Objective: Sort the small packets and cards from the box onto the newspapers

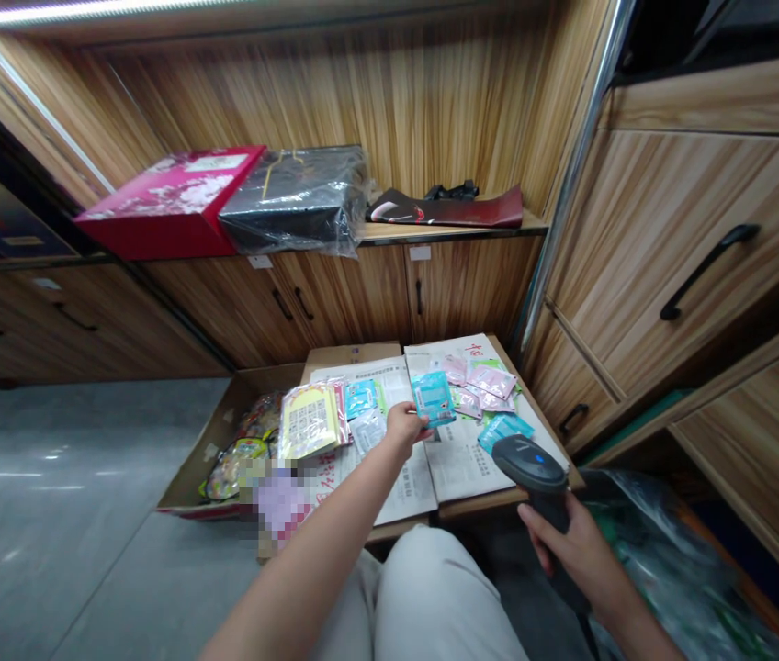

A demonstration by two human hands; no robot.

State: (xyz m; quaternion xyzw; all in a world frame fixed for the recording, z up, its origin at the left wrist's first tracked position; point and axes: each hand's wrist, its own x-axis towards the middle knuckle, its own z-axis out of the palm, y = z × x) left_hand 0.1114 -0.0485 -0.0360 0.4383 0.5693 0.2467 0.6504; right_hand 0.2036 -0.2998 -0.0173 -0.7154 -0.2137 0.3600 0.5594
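My left hand (407,426) is closed on the edge of a blue packet (434,399), held above the newspaper (462,473). In my right hand (565,537) is a black barcode scanner (534,473), fingers wrapped round its handle, a small blue light on top of its head. Under and behind the scanner head lies another blue packet (503,430). Several pink packets (492,379) overlap at the newspaper's right side. Left of my left hand are a further blue packet (361,398), a silvery packet (368,429) and a stack of yellow-fronted bags (309,422).
An open cardboard box (186,477) with bagged goods stands left of the newspaper. Wooden cabinets rise behind, their shelf bearing a pink box (175,202) and a plastic-wrapped dark box (297,197). Clear plastic bags (671,551) lie at right. My knees (437,588) are close in front.
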